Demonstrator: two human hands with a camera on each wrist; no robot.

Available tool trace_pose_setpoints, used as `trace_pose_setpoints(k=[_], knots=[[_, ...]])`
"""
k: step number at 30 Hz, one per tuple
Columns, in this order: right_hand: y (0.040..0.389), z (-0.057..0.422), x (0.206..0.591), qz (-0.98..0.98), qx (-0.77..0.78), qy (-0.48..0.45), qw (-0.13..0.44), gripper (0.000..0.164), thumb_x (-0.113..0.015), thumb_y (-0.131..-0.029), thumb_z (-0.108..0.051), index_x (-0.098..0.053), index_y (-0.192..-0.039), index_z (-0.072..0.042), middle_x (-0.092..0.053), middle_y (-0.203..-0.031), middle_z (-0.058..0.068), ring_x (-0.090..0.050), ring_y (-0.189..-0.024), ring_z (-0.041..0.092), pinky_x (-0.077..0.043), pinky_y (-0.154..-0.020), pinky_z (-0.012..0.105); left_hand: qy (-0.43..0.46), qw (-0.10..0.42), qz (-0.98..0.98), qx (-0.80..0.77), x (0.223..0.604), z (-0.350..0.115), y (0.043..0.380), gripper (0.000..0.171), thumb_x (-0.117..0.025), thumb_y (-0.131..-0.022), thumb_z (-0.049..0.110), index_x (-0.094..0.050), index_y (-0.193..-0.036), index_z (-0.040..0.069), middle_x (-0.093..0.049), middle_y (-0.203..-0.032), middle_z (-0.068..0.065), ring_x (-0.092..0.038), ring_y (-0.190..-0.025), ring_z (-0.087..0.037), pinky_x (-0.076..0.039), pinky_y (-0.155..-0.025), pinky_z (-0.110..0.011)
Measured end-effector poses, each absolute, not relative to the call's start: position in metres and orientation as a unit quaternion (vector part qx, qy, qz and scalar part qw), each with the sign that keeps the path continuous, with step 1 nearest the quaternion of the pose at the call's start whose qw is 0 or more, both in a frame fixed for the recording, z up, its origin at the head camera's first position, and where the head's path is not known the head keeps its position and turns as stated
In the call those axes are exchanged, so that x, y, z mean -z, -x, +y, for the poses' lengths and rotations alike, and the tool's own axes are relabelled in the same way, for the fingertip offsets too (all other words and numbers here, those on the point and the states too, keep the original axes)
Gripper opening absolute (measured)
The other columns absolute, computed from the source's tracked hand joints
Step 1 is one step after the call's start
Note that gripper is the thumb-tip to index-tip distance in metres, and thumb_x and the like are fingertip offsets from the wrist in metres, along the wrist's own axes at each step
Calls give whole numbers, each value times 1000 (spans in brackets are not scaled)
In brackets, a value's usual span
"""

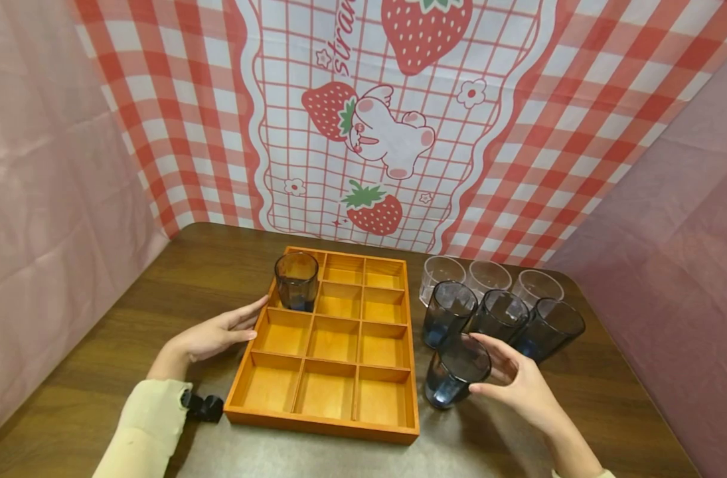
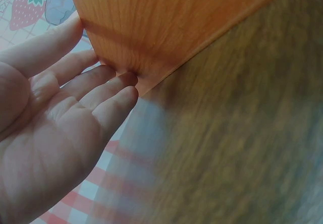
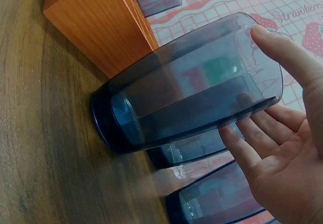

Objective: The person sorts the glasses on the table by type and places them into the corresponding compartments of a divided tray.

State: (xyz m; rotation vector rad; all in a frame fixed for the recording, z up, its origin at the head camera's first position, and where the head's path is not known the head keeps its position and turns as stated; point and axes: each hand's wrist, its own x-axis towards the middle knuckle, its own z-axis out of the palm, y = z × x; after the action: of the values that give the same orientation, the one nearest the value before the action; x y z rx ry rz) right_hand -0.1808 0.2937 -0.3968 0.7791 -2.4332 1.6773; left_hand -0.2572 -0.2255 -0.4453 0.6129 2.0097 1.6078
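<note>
Strawberry-print cloth behind a brown wood-grain table

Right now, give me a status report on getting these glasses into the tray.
Looks done: one dark glass stands in the left column of the tray, whose side the left hand touches.
In hand: the right hand grips a second dark glass, outside the tray.
Likely left: three more dark glasses right of the tray, perhaps also the three clear glasses behind them.
</note>
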Motion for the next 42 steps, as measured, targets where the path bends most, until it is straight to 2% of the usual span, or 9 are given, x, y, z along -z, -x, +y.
trace_pose_setpoints(k=[12,25,34,42], knots=[[180,292,399,-793,-553,-255,32,71,-70,-75,16,-39,-139,12,-55,-134,-23,-51,-122,-9,-44,-93,7,-225,242,741,-584,446,-226,258,71,-46,-102,11,0,-156,4,9,-162,-22,4,-147,-46,-32,-96,-4],[177,282,401,-797,-563,-203,76,68,-74,-71,16,-47,-133,13,-62,-125,-23,-59,-112,-9,-52,-84,12,-231,239,734,-592,446,-226,258,71,-46,-102,9,0,-155,2,10,-161,-22,4,-146,-46,-33,-96,-4],[178,272,377,-800,-560,-184,112,63,-74,-71,16,-52,-129,11,-66,-119,-22,-58,-111,-9,-52,-80,11,-229,242,733,-593,447,-226,258,72,-46,-102,10,1,-155,3,9,-161,-23,5,-147,-46,-33,-96,-4],[184,254,352,-782,-582,-192,115,63,-74,-71,16,-53,-130,9,-68,-117,-18,-61,-107,-6,-53,-79,13,-231,244,730,-595,447,-225,258,71,-46,-102,10,1,-155,3,10,-161,-22,5,-147,-46,-33,-96,-4]])
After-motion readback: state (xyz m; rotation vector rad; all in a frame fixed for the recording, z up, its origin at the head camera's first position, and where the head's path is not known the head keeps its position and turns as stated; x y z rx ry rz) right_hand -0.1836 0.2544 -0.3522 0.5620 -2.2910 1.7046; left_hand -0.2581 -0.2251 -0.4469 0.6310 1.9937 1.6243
